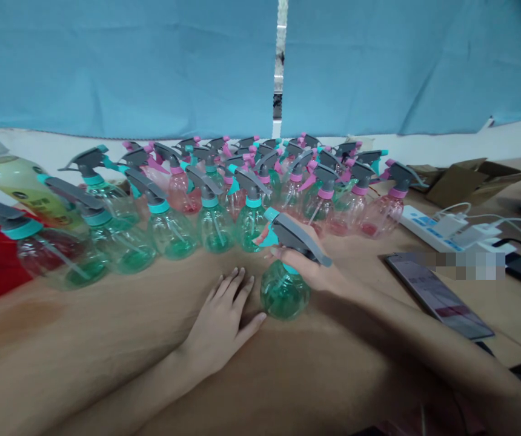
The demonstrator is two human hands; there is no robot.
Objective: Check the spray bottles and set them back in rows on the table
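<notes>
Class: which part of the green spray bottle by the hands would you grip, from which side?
Probably the narrow neck of the green spray bottle, from the right, as the right hand does: its round body is wide, and the left hand blocks its left.

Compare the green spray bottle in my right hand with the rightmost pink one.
The clear green plastic spray bottle has a teal collar; the clear pink plastic spray bottle, a pink one. The green bottle is gripped by the right hand, apart from the group; the pink bottle stands untouched in it. Both have grey trigger heads.
</notes>
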